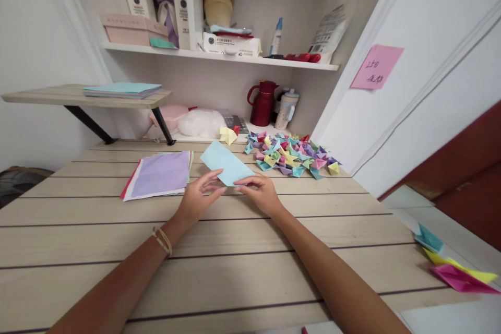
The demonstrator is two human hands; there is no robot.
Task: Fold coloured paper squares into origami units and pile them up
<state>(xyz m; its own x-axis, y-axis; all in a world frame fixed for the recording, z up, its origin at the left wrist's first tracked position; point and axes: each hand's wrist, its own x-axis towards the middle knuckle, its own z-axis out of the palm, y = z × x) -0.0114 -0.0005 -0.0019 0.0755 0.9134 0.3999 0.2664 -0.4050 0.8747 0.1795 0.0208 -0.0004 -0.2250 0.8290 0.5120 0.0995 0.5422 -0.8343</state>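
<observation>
A light blue sheet of paper (227, 162), shaped as a long rectangle, is held slanted just above the slatted table in the middle of the view. My left hand (201, 190) pinches its lower left edge between thumb and fingers. At the lower right corner my right hand (260, 190) has its thumb and fingers closed on the same paper. Left of my hands lies a stack of coloured paper (160, 175) with a lilac sheet on top. To the right is a heap of small folded paper boats (291, 154) in many colours.
Larger folded pieces, teal (428, 238) and magenta (464, 277), lie at the table's right edge. A raised wooden shelf (47, 95) carries a paper stack (123, 90). Behind stand a red jug (263, 104) and a tumbler (287, 109). A yellow folded paper (228, 135) sits near the back.
</observation>
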